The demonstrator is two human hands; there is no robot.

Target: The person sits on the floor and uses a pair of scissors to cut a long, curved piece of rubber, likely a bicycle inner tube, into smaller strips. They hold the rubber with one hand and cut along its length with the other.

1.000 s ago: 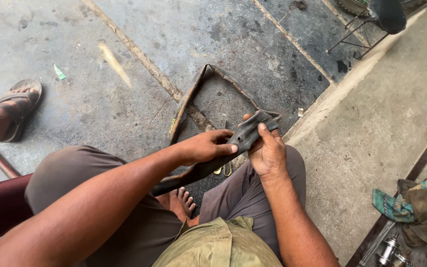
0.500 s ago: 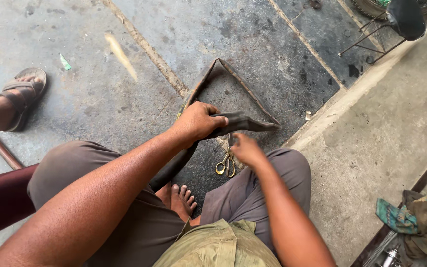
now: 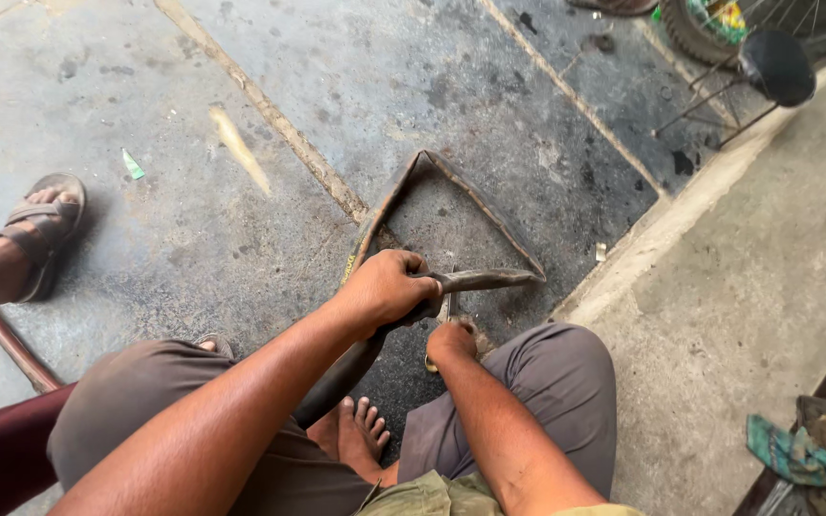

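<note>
A seated person's left hand (image 3: 389, 287) is clenched around a flattened black rubber inner tube (image 3: 470, 205), gripping it where the strip folds back on itself just above the knees. The right hand (image 3: 451, 341) reaches down beside it onto a pair of scissors (image 3: 444, 315), fingers closing on the handles, though the blades are mostly hidden behind the tube. The tube looks light, limp and floppy, likely a little grippy rather than slick, so it is best held at the fold, as here, where the doubled layers give the fist something firm. Beyond the grip, the rest of the tube trails away in a triangular loop lying flat on the stained concrete floor (image 3: 193, 239).
</note>
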